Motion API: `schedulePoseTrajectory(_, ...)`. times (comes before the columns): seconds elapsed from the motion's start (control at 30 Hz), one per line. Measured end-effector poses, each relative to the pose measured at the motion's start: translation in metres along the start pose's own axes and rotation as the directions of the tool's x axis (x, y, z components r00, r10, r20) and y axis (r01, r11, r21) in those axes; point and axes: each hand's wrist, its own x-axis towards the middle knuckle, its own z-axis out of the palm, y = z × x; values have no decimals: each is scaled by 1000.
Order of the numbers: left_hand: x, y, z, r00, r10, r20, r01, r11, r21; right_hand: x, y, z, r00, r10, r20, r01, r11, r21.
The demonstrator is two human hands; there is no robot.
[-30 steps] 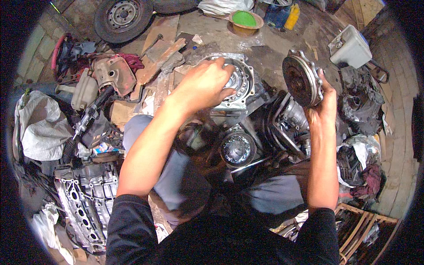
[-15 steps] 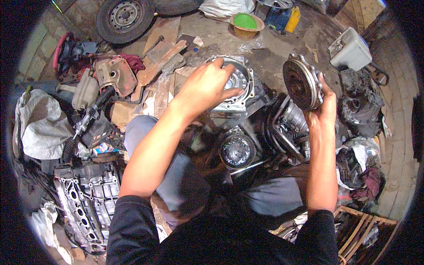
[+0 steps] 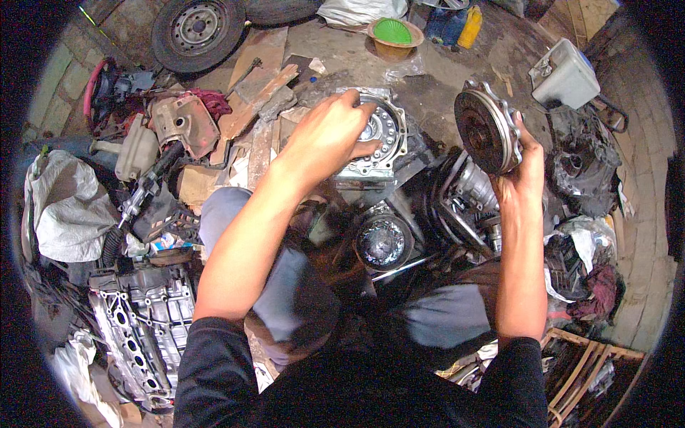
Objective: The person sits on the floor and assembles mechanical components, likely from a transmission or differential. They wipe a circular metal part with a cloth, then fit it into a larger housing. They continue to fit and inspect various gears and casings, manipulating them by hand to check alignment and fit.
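My left hand (image 3: 332,132) reaches over a round silver metal housing (image 3: 397,151) with a scalloped rim and a ring of small round knobs or holes inside. Its thumb and index finger are spread apart across the opening; the other fingertips are hidden, and nothing shows in its grasp. On the right, my right hand (image 3: 529,160) grips a thick round metal drum (image 3: 479,132) by its edge. The drum has a dark, rusty face and a toothed rim, and is held up on its side. Between my knees sits a shiny metal bowl-like part (image 3: 384,242).
An engine cylinder head (image 3: 135,335) lies at lower left. Further parts surround me: a rusty metal tank (image 3: 185,125), a dirty gearbox casing (image 3: 581,164) and a white plastic container (image 3: 567,78). At the back are a wheel (image 3: 198,36) and a basin (image 3: 392,51) with a green sieve.
My left hand has drawn slightly left over the housing, and more of its inner ring shows. The right hand still holds the drum up. The whole view has shifted a little.
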Motion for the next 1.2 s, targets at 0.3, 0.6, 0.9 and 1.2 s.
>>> schedulePoseTrajectory(0.3,3,-9,-11,995,-21,-94,4,983,-183,-6,0,-4,999,-31,-35,31,1000,-1)
schedulePoseTrajectory(0.6,16,-23,-18,994,-15,-109,-14,966,-257,-12,-8,-9,990,-65,-123,56,995,-78)
schedulePoseTrajectory(0.9,28,-19,-21,992,-50,-119,26,981,-194,-9,-27,0,988,-104,-117,103,995,-17)
schedulePoseTrajectory(1.2,17,-29,-37,916,-387,-104,312,852,-420,12,-65,18,927,-335,-169,335,942,-24)
